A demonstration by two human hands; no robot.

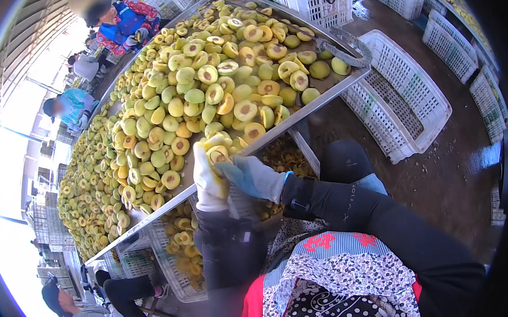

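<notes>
Left hand: white knit glove (208, 179), cupped round the fruit
Right hand: white-and-blue glove (257, 177), closed in against it from the right; can't tell if there's a tool
Fruit: halved yellow-green stone fruit (217, 154), roundish, between both hands by the silver metal bench's (308, 111) near rim
Writing: pale lettering, black sleeve (338, 204), unreadable tbh

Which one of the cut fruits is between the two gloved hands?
The fruit half with its cut face showing, held in the left hand, the right hand against it; those on the table lie loose.
</notes>
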